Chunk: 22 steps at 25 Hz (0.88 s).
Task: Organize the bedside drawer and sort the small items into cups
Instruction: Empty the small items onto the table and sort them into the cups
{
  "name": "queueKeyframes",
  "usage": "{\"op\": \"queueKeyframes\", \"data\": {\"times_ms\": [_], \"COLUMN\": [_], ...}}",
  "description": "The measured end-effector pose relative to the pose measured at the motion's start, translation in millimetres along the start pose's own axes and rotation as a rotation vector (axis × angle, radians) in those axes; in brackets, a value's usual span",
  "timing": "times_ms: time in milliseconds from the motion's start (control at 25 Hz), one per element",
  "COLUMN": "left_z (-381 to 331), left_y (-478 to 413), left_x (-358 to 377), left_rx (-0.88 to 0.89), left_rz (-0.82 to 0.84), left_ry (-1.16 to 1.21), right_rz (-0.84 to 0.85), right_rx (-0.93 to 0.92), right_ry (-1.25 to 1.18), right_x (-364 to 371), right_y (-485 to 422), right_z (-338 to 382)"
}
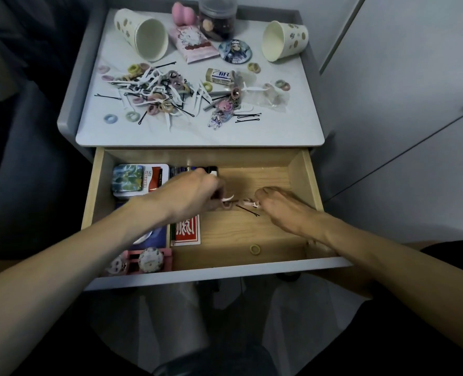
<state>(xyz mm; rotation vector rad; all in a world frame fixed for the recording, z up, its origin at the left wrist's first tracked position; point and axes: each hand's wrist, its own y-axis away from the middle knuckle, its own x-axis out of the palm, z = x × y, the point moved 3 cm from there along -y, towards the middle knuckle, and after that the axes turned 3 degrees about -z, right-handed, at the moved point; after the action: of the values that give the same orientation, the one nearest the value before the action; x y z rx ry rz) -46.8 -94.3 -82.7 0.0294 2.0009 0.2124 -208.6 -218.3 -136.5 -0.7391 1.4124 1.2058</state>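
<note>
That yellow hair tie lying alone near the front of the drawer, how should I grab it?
Probably from straight above: the yellow hair tie lies flat on the drawer floor, so pinch one side of the ring, a fingertip inside the hole and thumb outside. Nothing crowds it.

The wooden drawer (309, 185) is pulled open, with both hands inside it. A white pick (228, 198) juts from the curled fingers of the left hand (195, 194). A black hairpin (248, 210) lies flat between that hand and the right hand (282, 210), and a yellow tie (255, 249) lies on the near side of the right hand. Well beyond the hands, on the worktop (197, 134), two spotted paper cups (143, 36) (282, 40) lie tipped over, and a heap (154, 90) of ties, pins and picks lies between them and the drawer.
</note>
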Motion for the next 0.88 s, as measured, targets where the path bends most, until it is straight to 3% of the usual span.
{"op": "queueKeyframes", "data": {"times_ms": [160, 360, 600, 720, 880], "left_z": [-1.5, 26.7, 97.9, 111.9, 113.7], "left_y": [-3.7, -1.0, 8.0, 3.6, -1.1], "left_x": [-40.3, -94.2, -116.1, -113.4, -113.6], "left_rx": [-0.051, -0.189, -0.426, -0.47, -0.482], "left_rz": [-0.088, -0.347, -0.464, -0.479, -0.559], "left_ry": [0.132, 0.338, -0.111, -0.2, -0.266], "right_rz": [-0.033, -0.176, -0.234, -0.242, -0.438], "right_rx": [0.061, 0.037, 0.162, 0.21, 0.151], "right_ry": [-0.103, -0.414, -0.111, -0.077, -0.117], "right_x": [-20.1, -105.4, -161.3, -155.3, -148.7], "right_y": [-2.3, -18.4, -86.7, -101.7, -95.7], "right_z": [-2.3, 13.5, -24.0, -48.7, -48.0]}}
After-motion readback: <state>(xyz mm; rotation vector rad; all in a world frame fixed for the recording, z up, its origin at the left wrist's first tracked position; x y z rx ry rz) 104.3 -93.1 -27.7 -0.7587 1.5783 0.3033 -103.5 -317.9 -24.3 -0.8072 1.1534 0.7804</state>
